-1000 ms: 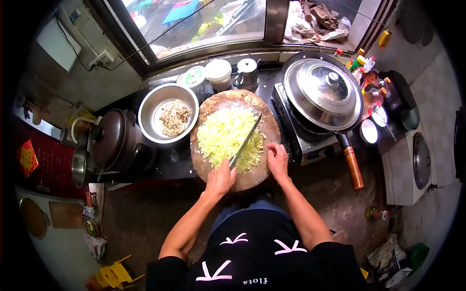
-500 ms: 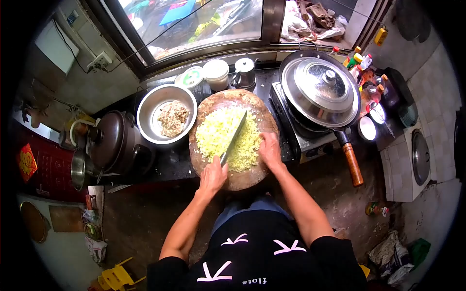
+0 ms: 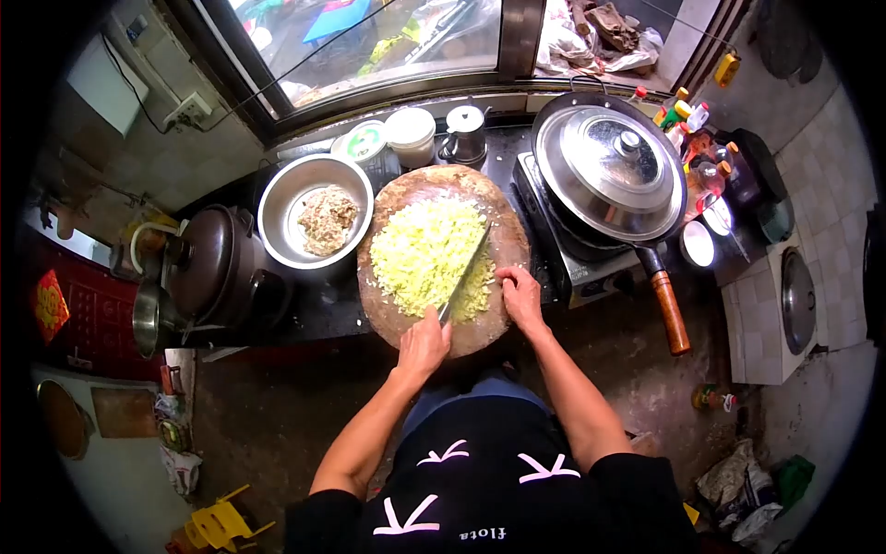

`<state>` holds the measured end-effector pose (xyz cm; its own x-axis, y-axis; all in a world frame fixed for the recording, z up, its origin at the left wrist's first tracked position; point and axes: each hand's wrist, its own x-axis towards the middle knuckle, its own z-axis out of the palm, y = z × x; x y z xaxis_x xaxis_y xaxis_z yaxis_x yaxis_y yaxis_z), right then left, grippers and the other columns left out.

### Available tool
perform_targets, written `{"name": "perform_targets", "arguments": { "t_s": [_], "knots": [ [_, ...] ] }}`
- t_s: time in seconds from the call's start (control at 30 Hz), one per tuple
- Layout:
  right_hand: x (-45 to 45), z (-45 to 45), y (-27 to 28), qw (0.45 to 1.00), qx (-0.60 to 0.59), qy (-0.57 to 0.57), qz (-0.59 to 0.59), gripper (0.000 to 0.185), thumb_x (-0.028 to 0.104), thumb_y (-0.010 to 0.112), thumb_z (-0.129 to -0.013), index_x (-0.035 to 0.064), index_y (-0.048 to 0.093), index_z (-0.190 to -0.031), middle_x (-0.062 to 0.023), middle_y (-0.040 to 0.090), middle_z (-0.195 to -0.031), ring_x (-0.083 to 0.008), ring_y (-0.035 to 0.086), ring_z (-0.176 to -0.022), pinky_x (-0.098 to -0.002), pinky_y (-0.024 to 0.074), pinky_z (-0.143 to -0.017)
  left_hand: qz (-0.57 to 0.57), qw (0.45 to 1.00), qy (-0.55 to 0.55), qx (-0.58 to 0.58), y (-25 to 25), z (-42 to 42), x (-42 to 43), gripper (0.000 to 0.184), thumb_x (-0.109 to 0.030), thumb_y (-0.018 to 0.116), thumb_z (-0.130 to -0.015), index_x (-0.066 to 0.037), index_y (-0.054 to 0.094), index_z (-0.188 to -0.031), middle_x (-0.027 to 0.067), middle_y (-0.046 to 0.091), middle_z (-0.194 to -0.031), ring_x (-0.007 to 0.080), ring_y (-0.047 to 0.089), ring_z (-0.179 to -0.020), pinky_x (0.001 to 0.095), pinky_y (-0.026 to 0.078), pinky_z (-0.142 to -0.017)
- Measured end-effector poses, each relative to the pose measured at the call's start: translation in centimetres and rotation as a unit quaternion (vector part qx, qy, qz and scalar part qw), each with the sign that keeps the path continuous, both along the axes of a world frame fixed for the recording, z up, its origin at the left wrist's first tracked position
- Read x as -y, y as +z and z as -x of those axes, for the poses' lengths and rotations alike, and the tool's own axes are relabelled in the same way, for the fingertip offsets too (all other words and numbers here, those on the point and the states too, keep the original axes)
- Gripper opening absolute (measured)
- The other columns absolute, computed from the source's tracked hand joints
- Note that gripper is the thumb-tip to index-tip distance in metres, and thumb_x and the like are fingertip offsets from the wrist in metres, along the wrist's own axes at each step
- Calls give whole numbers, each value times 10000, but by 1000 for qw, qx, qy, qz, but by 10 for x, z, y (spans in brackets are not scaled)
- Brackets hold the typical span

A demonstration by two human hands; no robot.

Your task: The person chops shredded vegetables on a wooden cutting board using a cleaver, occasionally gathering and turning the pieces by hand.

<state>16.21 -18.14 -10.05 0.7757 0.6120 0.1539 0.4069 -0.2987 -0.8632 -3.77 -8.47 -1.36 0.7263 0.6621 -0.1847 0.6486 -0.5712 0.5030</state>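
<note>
Chopped greens (image 3: pixel 420 245): heaped on the round board (image 3: pixel 475 340). I list, left to right:
- Left of the board: steel bowl (image 3: pixel 280 210), mince (image 3: pixel 328 220) inside.
- Over its near side: left hand (image 3: pixel 425 346), closed round the knife (image 3: pixel 469 268), nearer the heap; blade slants away rightward across it.
- At its right edge: right hand (image 3: pixel 521 297), fingers curled; I cannot tell whether they pinch anything.
- Right: lidded wok (image 3: pixel 600 175).

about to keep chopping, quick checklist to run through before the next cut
1. Left hand gripping the knife: ok
2. Right hand clear of the blade: ok, it sits to the right of it
3. Chopped pale green pieces within the board: ok, nearly all
4. Metal bowl off the board's work area: ok, beside it
5. Lid on the wok: ok
6. Burner under the wok off: cannot tell, flame area hidden
</note>
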Motion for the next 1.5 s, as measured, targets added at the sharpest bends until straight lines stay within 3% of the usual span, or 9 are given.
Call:
{"name": "perform_targets", "arguments": {
  "t_s": [0.2,0.7,0.9,1.0,1.13,1.33,1.4,1.47,1.5],
  "knots": [
    [10,3,-15,999,-35,-27,-25,209,51,516,-865,2,678,-988,-117,663,-911,-196,659,-728,-318,524,-712,14,1000,-5,20,25,-1,4,305,-237,600,-919,15,444,-993,328,633,-790,520,615,-778,587,479,-706],
    [19,6,-30,997,-57,-49,-22,165,64,542,-909,1,646,-1021,-88,676,-879,-153,667,-727,-285,521,-661,28,999,-45,-3,19,-1,26,294,-236,602,-915,7,458,-997,319,640,-800,504,625,-799,582,485,-717],
    [23,8,-19,978,-177,-90,-66,140,85,561,-924,7,645,-1005,-50,667,-857,-138,646,-719,-269,505,-633,9,996,-83,21,9,6,15,304,-223,612,-913,8,431,-994,313,625,-769,506,617,-774,567,479,-677],
    [33,5,-17,980,-121,-141,-65,162,10,534,-876,0,649,-989,-121,673,-909,-214,668,-760,-323,527,-716,38,993,-112,25,22,21,12,300,-226,615,-912,9,437,-972,303,625,-768,504,615,-775,563,478,-671],
    [49,6,-10,964,-134,-208,-94,98,39,568,-894,8,646,-945,-44,645,-782,-138,614,-689,-287,515,-668,60,978,-198,-23,6,44,-9,307,-262,609,-918,-18,442,-1000,290,637,-813,479,625,-832,534,491,-695],
    [22,13,-2,977,-115,-161,-77,118,22,546,-876,11,655,-920,-102,678,-828,-198,649,-770,-323,516,-733,-30,987,-151,-41,0,30,-69,293,-253,605,-900,-14,468,-998,278,654,-809,465,639,-799,549,497,-709],
    [-5,15,-4,989,-67,-80,-108,118,22,542,-910,19,641,-973,-19,634,-806,-106,592,-698,-252,492,-647,-58,989,-136,-22,7,25,-75,292,-232,616,-892,-8,461,-1000,283,650,-796,473,634,-780,554,492,-693],
    [-28,27,21,992,-73,-19,-106,135,22,531,-915,15,643,-990,-29,642,-836,-113,605,-715,-253,497,-662,-51,994,-96,5,14,25,-74,285,-222,616,-897,-6,458,-997,286,646,-787,475,633,-775,554,491,-685],
    [-36,36,36,984,-138,8,-116,178,13,523,-847,11,666,-954,-137,671,-972,-263,647,-951,-344,499,-865,-47,996,-77,19,18,24,-73,282,-218,616,-900,-6,456,-996,287,644,-783,476,633,-773,554,491,-681]
  ]
}}
